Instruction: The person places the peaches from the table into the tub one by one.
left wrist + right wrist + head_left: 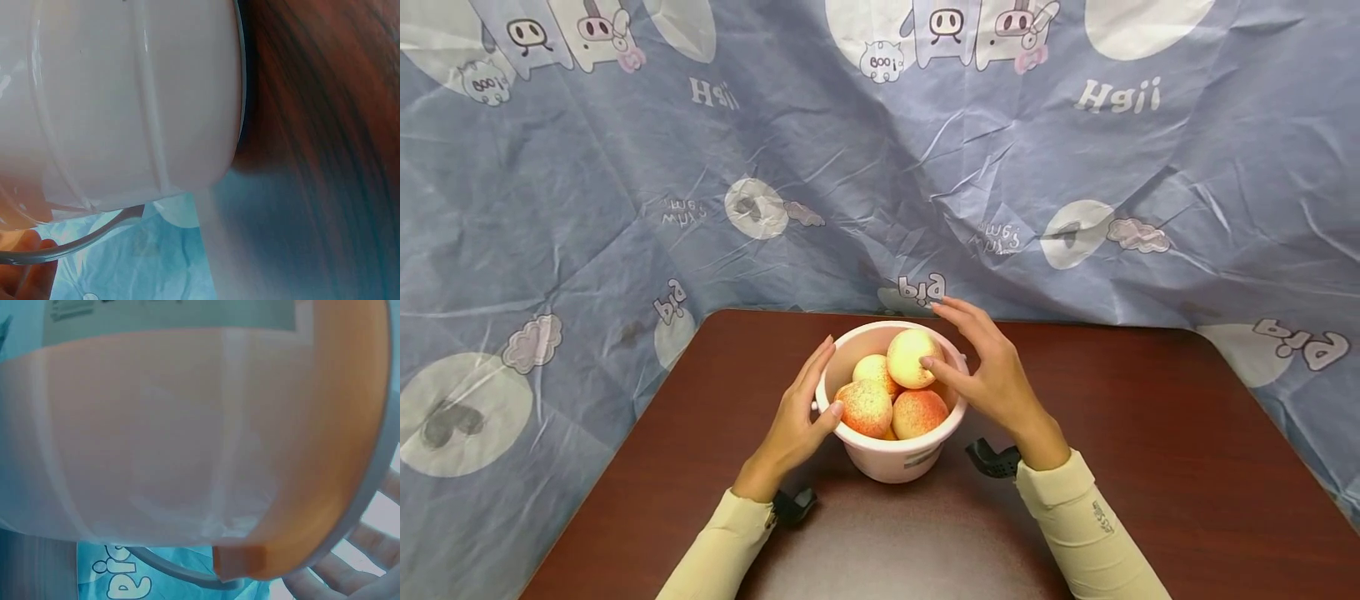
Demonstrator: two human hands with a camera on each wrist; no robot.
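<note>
A pale pink plastic bucket [887,462] stands on the table, filled with several yellow-red peaches. The topmost, a paler yellow peach [908,354], sits at the back right on the others. My left hand [792,427] lies along the bucket's left rim, fingers extended outside and thumb tip by the front-left peach [865,410]. Over the right rim, my right hand [1000,379] has its fingers spread and its thumb tip overlapping the top peach. In the right wrist view, the fingers [369,550] show beyond the bucket's rim. A speckled red peach [919,414] lies below.
The dark brown wooden table [1150,467] reaches back to a blue printed cloth [865,167] hanging behind and along the sides. A curved bucket handle [94,237] shows in the left wrist view. A printed label [169,319] is on the bucket's side.
</note>
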